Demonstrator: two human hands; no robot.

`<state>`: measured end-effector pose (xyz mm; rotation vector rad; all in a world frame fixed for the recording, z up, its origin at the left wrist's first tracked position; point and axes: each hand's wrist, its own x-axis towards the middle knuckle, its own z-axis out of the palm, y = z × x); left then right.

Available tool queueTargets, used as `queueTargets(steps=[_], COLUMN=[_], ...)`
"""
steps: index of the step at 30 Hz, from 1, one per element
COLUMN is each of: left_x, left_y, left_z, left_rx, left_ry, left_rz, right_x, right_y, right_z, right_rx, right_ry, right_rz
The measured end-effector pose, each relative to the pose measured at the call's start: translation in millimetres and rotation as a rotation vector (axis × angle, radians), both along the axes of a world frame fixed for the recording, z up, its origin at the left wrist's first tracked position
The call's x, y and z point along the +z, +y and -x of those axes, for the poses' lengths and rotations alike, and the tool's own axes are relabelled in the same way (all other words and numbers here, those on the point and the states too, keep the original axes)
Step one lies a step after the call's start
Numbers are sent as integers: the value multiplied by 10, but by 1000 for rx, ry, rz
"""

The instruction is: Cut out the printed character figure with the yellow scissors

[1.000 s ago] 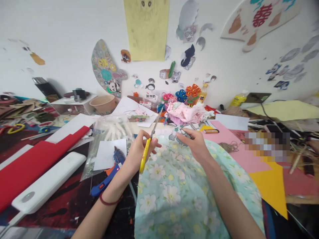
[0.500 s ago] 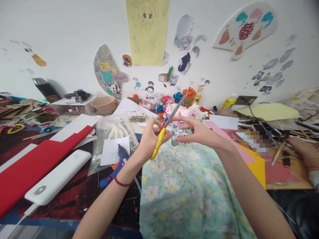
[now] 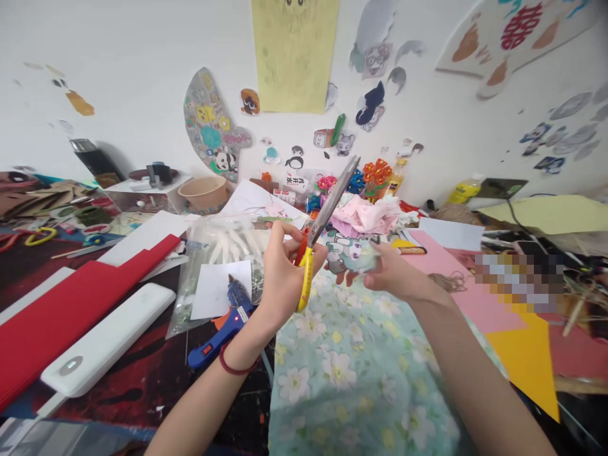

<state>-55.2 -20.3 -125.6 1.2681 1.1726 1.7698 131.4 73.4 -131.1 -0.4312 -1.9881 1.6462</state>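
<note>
My left hand [image 3: 282, 278] is closed around the handles of a pair of scissors [image 3: 306, 272] with yellow and red grips. The metal blades point up and to the right, and they look closed together. Between the fingers of my right hand [image 3: 396, 273] is a paper cutout [image 3: 344, 252] of a cartoon figure in grey-green and white; the hand hides part of it. Below both hands spreads a pale green floral cloth [image 3: 346, 367]. A blue glue gun [image 3: 223, 332] with a lit red light lies beside my left forearm.
On the left lie a white power bank [image 3: 111, 335] with a cable and red card [image 3: 95, 310]. A plastic bag [image 3: 218, 244] of white pieces sits behind the glue gun. Pink paper [image 3: 468, 288] and yellow card [image 3: 527, 354] lie right. Pink fabric [image 3: 368, 215] is heaped at the back.
The view has shifted, so the right side sits farther right. My right hand has turned, moving a little away from the scissors, and more of the cutout shows.
</note>
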Motion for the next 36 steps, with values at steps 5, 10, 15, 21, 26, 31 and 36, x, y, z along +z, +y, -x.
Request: queueTargets(steps=[5, 10, 15, 21, 26, 31, 36], left_x=[-96, -190, -292, -408, -459, -542, -528], left_y=[28, 51, 86, 52, -6, -15, -15], left_z=[21, 13, 79, 79, 15, 22, 0], left_rx=[23, 13, -67, -119, -6, 89, 137], left_ry=[-7, 36, 66, 172, 365, 459, 579], left_rz=[21, 80, 84, 28, 147, 192, 69], right_x=[-139, -354, -467, -418, -387, -404, -395], right_y=[-11, -37, -91, -192, -217, -227, -281], right_z=[104, 226, 289, 317, 273, 232, 226], right_rx=[-90, -394, -584, -831, -864, -938, -897], right_ry=[83, 46, 194, 525, 672, 681, 653], right_rz=[52, 59, 75, 49, 51, 32, -15])
